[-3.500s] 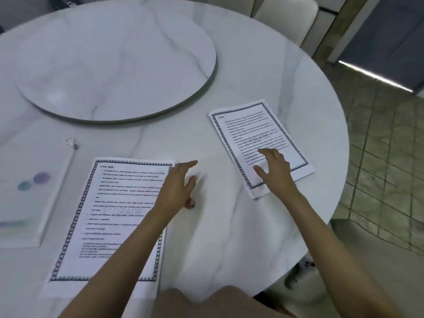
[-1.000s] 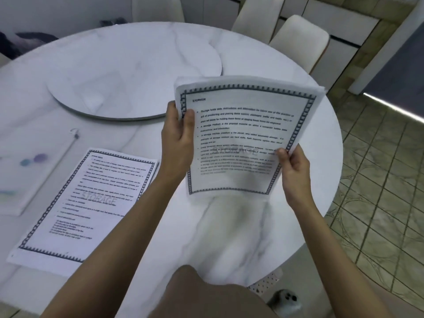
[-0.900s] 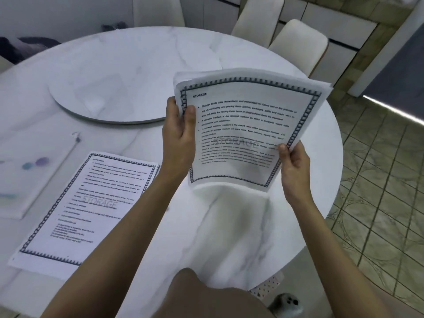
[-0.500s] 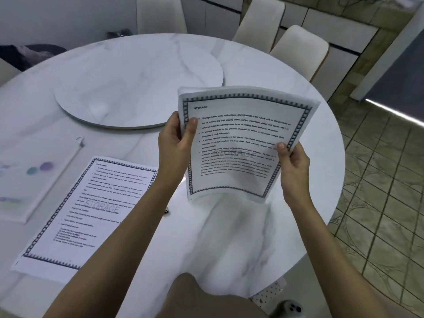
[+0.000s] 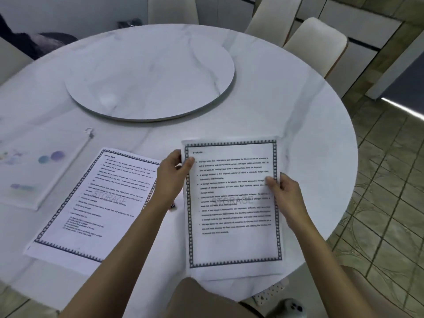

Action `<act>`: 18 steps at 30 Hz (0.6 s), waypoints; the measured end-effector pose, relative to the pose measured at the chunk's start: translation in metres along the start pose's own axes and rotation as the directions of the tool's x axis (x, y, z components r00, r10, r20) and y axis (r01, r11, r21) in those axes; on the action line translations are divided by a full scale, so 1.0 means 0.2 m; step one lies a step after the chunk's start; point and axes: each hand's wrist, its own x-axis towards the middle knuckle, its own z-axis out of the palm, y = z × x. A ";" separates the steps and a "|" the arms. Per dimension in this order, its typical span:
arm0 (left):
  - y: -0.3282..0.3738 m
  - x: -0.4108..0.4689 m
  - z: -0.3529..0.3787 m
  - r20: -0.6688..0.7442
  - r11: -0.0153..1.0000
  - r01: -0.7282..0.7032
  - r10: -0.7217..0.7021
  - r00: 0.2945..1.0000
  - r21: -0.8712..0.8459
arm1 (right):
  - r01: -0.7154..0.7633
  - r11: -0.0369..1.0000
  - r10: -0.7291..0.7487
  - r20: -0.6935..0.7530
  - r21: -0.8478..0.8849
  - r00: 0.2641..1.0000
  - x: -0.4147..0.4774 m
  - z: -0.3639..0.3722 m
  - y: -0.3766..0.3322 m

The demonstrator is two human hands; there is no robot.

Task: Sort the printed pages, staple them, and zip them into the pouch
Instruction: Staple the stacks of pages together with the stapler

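Note:
I hold a stack of printed pages with a dark patterned border, headed STORAGE, low over the table's near right side. My left hand pinches its upper left edge, thumb on top. My right hand pinches the right edge. A second printed page with the same border lies flat to the left, partly under my left forearm. The white zip pouch with coloured dots lies at the far left, its zipper pull toward the turntable. A small dark object peeks out beside my left wrist; I cannot tell what it is.
The round white marble table carries a raised marble turntable at its middle. White chairs stand behind the table on the right. Tiled floor lies past the table's right edge.
I picked the right-hand pages off the table with both hands, held them up facing me, and have now lowered them close to the table, turned upright and nearer to me.

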 end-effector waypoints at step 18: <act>-0.26 0.22 -0.13 0.123 0.981 0.163 -0.175 0.977 0.106 | -0.058 0.971 0.040 -0.078 -0.231 0.996 0.00 0.20 0.03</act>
